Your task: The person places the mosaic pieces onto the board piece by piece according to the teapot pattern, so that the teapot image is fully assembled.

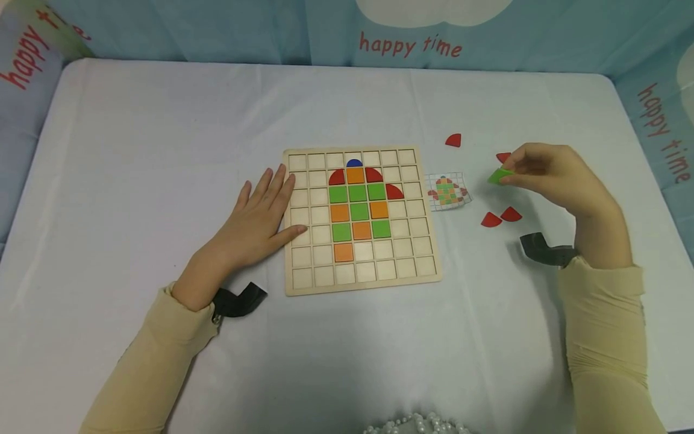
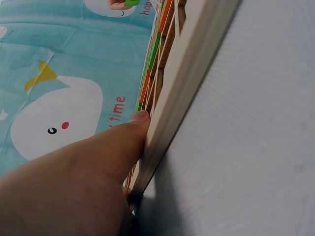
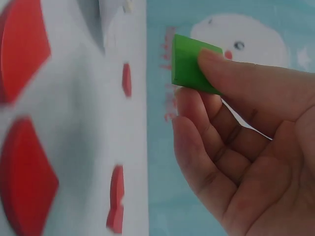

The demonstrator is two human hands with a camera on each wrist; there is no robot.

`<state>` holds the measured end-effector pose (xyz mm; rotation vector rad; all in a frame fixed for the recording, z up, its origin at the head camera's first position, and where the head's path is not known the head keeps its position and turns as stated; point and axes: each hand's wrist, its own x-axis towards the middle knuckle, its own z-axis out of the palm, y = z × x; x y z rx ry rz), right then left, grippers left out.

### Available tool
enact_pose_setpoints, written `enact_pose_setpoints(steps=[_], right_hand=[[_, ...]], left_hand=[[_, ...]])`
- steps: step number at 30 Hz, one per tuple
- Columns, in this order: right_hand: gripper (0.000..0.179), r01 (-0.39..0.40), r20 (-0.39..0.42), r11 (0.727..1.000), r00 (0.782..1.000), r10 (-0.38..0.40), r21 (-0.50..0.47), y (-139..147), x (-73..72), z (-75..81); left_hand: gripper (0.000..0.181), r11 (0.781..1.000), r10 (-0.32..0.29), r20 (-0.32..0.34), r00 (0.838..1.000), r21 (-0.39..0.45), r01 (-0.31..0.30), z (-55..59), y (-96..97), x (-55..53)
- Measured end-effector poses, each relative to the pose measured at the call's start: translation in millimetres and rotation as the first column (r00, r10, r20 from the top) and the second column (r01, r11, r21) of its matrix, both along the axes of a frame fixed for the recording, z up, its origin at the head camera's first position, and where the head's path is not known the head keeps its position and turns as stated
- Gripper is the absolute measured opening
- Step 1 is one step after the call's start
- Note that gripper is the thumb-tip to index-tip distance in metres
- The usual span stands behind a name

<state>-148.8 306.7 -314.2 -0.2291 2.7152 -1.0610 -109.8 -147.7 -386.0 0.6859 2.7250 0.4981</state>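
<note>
My right hand [image 1: 558, 178] pinches a green square tile [image 1: 499, 176] between thumb and fingertips, raised over the table right of the board. The right wrist view shows this green tile [image 3: 189, 64] with the thumb flat on its face. My left hand [image 1: 257, 220] rests with straight, spread fingers on the left edge of the wooden grid board [image 1: 303, 277]. In the left wrist view the thumb [image 2: 133, 142] lies on the board's rim [image 2: 167, 118]. Green and orange squares, red quarter-circles and a blue half-circle [image 1: 354, 163] sit in the board's cells.
A small printed pattern card [image 1: 449, 199] lies against the board's right side. Loose red quarter-circles lie around it: one [image 1: 453, 140] farther back, one [image 1: 503, 157] by my right fingertips, two [image 1: 491, 220] nearer. A printed cloth [image 1: 217, 30] stands behind the white table [image 1: 162, 120].
</note>
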Motion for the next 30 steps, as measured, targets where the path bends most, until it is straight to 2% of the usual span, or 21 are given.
enact_pose_setpoints(steps=[8,17,21,25,30], right_hand=[[0.009,-0.098,0.000,0.994,0.995,0.098,-0.041,-25,6.0,-1.0],[0.010,-0.178,-0.139,0.976,0.977,0.160,-0.122,-61,15.2,-7.3],[0.013,-0.222,-0.145,0.957,0.970,0.197,-0.189,-77,21.4,-10.4],[0.015,-0.268,-0.110,0.930,0.963,0.247,-0.254,-91,28.5,-15.5],[0.017,-0.331,-0.059,0.891,0.942,0.329,-0.312,-107,36.5,-23.3]], left_hand=[[0.084,1.000,-0.002,-0.001,1.000,-0.002,0.002,0.4,0.2,0.0],[0.084,1.000,0.000,0.006,1.000,-0.005,0.000,2.2,0.1,0.6],[0.084,1.000,-0.001,0.006,1.000,-0.007,0.001,2.9,-0.1,0.7],[0.084,1.000,-0.003,0.007,1.000,-0.008,0.003,3.5,0.0,0.7],[0.084,1.000,-0.006,0.009,1.000,-0.007,0.006,3.3,0.3,0.6]])
